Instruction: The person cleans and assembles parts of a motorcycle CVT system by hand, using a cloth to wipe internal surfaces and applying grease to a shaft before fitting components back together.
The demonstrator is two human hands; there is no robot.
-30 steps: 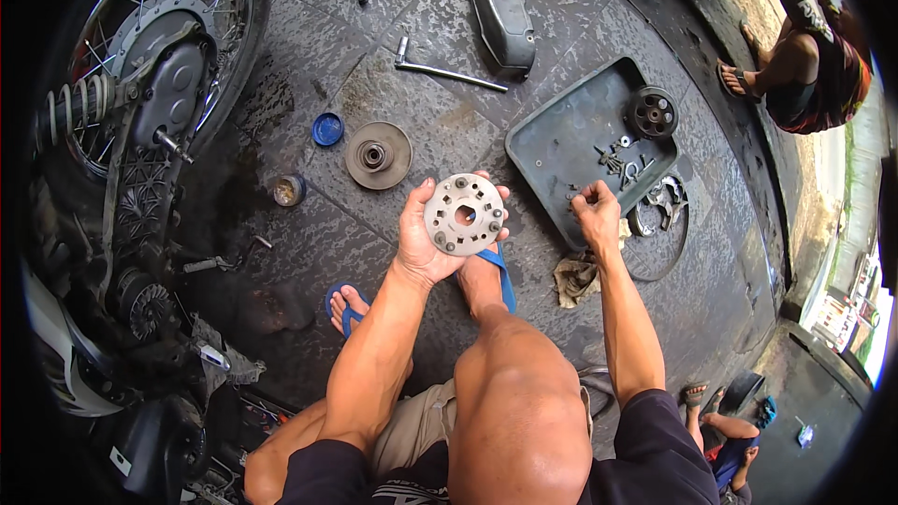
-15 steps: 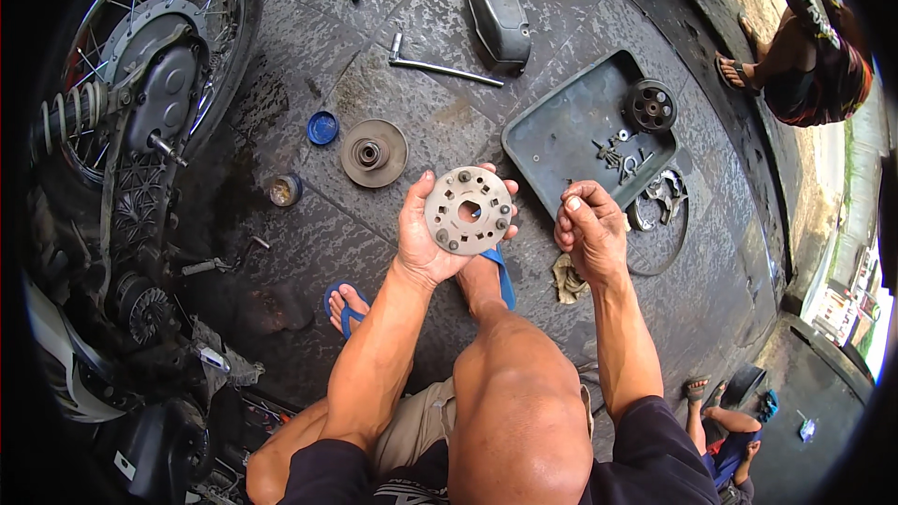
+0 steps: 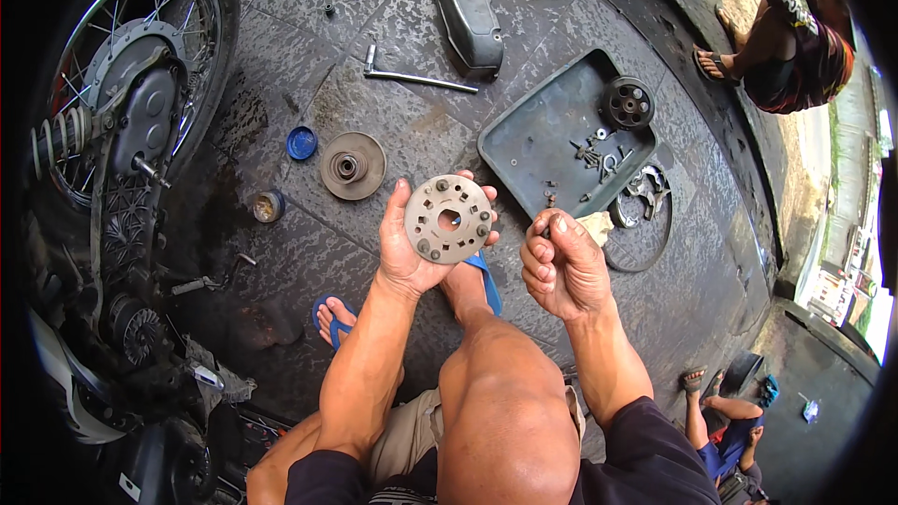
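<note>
My left hand grips a round grey clutch plate by its edge, face up. The plate has a centre hole, square slots and several dark studs or rubber stubs on its face. To its right, my right hand is closed, with thumb and forefinger pinched together. A small dark bit shows at the fingers, but I cannot make out what it is. A grey metal pulley half with a raised hub lies on the floor just beyond my left hand.
A grey tray holds bolts and a clutch bell. Beyond lie a wrench and a black cover. Left are a blue lid, a small tin and a spoked wheel. A belt lies right.
The view has shifted, so floor things sit further left. My right hand has drawn a little nearer to me, its fingers still pinched. The clutch plate stays in my left hand.
</note>
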